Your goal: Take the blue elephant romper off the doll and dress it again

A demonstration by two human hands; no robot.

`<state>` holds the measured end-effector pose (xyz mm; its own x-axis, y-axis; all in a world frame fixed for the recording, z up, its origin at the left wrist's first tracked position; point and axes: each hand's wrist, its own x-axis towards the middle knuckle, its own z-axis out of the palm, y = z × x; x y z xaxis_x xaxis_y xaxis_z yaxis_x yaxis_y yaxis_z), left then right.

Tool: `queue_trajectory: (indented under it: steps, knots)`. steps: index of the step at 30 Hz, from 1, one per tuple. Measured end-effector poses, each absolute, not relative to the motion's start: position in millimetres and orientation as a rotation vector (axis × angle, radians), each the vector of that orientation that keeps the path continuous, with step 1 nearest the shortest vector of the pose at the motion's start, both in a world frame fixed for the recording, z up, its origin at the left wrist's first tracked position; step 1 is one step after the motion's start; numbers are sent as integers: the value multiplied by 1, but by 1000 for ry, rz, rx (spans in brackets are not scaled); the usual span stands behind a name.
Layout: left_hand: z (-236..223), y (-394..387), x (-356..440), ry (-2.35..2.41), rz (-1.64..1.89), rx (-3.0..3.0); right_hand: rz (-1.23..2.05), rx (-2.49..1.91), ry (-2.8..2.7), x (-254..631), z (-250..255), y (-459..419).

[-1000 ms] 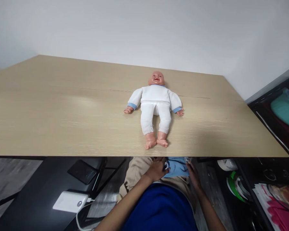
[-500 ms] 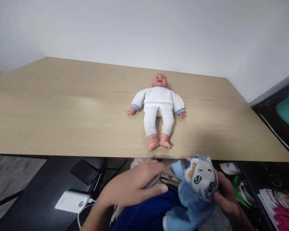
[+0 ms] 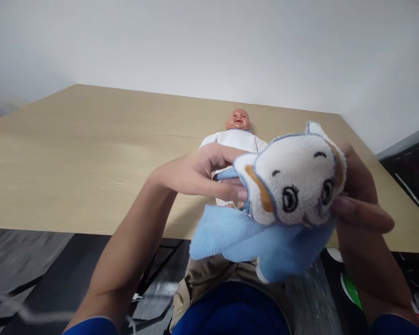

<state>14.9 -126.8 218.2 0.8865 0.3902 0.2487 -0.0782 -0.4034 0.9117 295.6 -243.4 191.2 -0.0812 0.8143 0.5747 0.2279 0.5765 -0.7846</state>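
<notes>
A light blue doll's hooded garment (image 3: 230,232) hangs in the air over the table's near edge. Its white hood (image 3: 296,177) bears an embroidered animal face with black eyes and orange patches, turned toward me. My left hand (image 3: 209,172) pinches the hood's left edge between thumb and fingers. On the opposite side, my right hand (image 3: 359,200) grips the hood, thumb in front and fingers behind it. Beyond the garment a baby doll (image 3: 238,122) in white clothes lies face up; my left hand and the garment hide its lower body.
The wooden table (image 3: 91,181) spans the view and meets a white wall (image 3: 195,46). Dark shelving (image 3: 408,172) stands at the right, with a green-rimmed item (image 3: 351,291) below. A blurred white cable (image 3: 31,316) crosses the lower left.
The garment has risen from my lap to above the table edge, closer to the camera. My left hand has moved up and taken hold of the hood; my right hand rose with it.
</notes>
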Motion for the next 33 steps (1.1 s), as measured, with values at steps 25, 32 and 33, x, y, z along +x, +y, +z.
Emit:
queue_trajectory:
  steps: [25, 32, 33]
  knots:
    - [238, -63, 42, 509, 1227, 2050, 1007, -665, -1757, 297, 200, -99]
    - [243, -55, 41, 602, 963, 1995, 1126, -744, -1987, 298, 211, -91]
    - [242, -54, 41, 608, 935, 1982, 1126, -758, -1963, 301, 209, -91]
